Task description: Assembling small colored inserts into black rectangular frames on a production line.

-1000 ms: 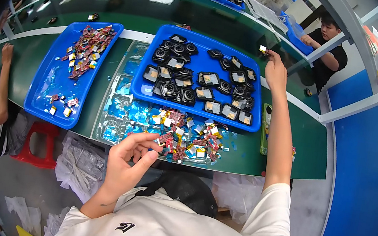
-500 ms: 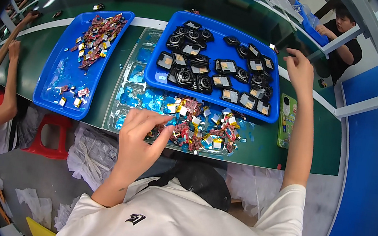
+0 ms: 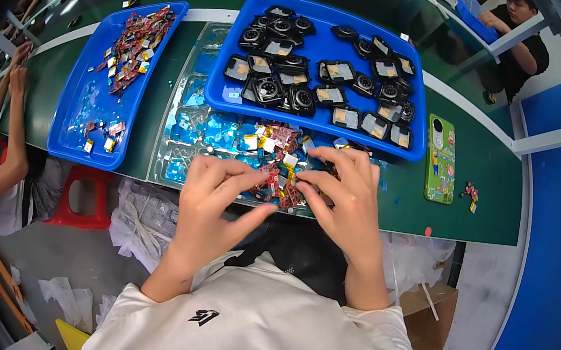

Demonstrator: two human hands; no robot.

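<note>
My left hand (image 3: 213, 198) hovers over the near left part of a loose pile of small red circuit boards (image 3: 279, 132). Its thumb stands apart from the fingers, and the index tip reaches a red board (image 3: 270, 179). Across from it, my right hand (image 3: 348, 198) has curved, parted fingers. Their tips are beside a silver battery with yellow tape (image 3: 290, 163); I see nothing held between them. The pile lies on a clear plastic tray (image 3: 177, 151) strewn with blue film bits, partly hidden by both hands.
Beyond the pile is a blue tray (image 3: 323, 35) of black watch-like housings. A second blue tray (image 3: 94, 108) at the left holds more boards. To the right lie a green patterned phone (image 3: 441, 161) and a small board piece (image 3: 471, 194). Other people work at left and far right.
My right hand has come from beyond the phone at the right back to the pile, beside my left hand. A small board piece right of the phone now shows. The view has shifted slightly.
</note>
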